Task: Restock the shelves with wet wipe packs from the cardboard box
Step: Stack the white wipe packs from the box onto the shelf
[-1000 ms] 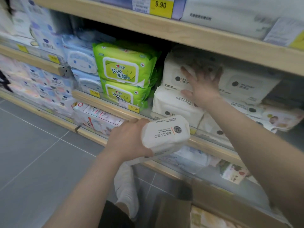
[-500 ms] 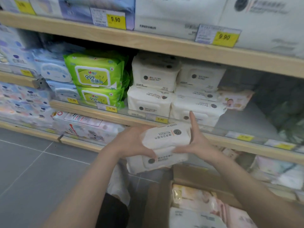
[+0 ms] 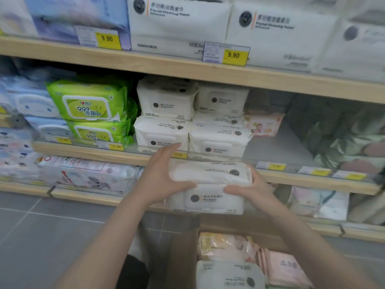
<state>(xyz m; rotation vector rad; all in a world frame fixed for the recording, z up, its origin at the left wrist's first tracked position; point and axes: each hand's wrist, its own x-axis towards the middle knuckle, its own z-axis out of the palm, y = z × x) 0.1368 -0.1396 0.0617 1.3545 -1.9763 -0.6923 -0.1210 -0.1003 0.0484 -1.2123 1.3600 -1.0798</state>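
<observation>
Two white wet wipe packs (image 3: 209, 187) were stacked and held between both hands, in front of the shelf edge (image 3: 312, 180), above the open cardboard box (image 3: 183, 257).

Left hand (image 3: 160, 180): fingers curled round the left end of the stack, thumb on the near face. Right hand (image 3: 249, 189): fingers wrapped under and round the right end.

Handling, my read: soft film pouches, fairly heavy for their size since the contents are wet, and a bit slick. The top pack sagged at the seam between the two. Best held by both short ends with light squeeze, keeping off the flip lid (image 3: 208, 199).

Versus half a second ago: the right hand went from a flat touch to a full grip, and the stack sat higher, nearer the white packs on the shelf (image 3: 216, 140).
</observation>
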